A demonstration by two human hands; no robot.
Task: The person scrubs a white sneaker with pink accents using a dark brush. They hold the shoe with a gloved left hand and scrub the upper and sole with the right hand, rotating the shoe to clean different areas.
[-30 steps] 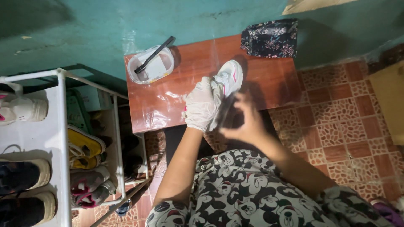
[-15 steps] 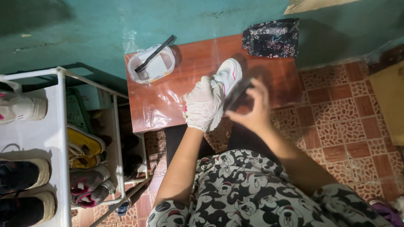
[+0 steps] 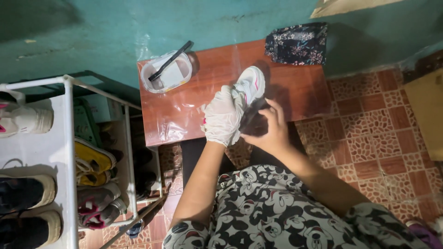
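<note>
A clear plastic tub (image 3: 167, 73) is sitting at the far left corner of the red-brown counter (image 3: 207, 99), holding pale liquid and a dark-handled brush (image 3: 171, 61) leaning across its rim. A white sneaker (image 3: 248, 85) is resting above the counter's near edge, between both hands. The gloved left hand (image 3: 223, 116) is gripping its heel end, while the bare right hand (image 3: 271, 129) is pressing a dark cloth (image 3: 253, 115) against its side, fingers curled around it.
</note>
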